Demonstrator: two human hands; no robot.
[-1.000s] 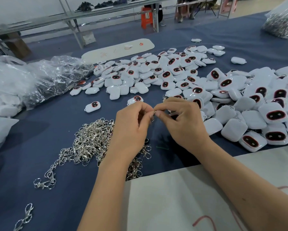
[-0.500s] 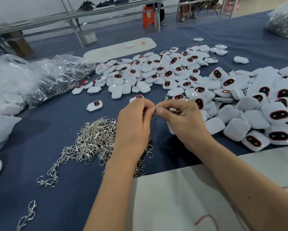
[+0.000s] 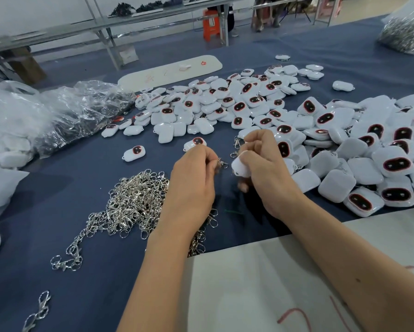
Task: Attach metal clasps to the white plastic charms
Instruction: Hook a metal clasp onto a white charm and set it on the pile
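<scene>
A workshop fills the head view: a blue cloth [image 3: 64, 192] covers a big table, with metal benches and an orange stool [image 3: 211, 25] along the top of the frame.

At centre, the left hand [image 3: 194, 178] has its fingers curled, and thumb and forefinger pinch a metal clasp [image 3: 222, 163] that sticks out to the right of the fingertips. Just to its right, the right hand [image 3: 268, 166] is curled round a white charm [image 3: 240, 167], whose rounded end shows at the left of the palm. Clasp and charm are near each other but apart. A second clasp [image 3: 237, 142] pokes up beside the right hand's knuckles; whether the hand holds it I cannot tell.

Below and left of the left hand lies a heap of loose clasps [image 3: 134, 202], partly under the left wrist, with a few strays [image 3: 37, 312] at lower left.

White charms, many with a dark oval ringed in red, lie in a broad pile [image 3: 345, 144] across the middle and right of the frame. One charm [image 3: 134, 153] lies alone left of centre.

Clear plastic bags [image 3: 45, 121] are bunched at the left edge, and a bag of metal parts [image 3: 404, 32] sits at upper right. A white sheet [image 3: 261, 288] with red marks covers the bottom right, under the right forearm. A long white board [image 3: 170, 70] lies at upper centre.
</scene>
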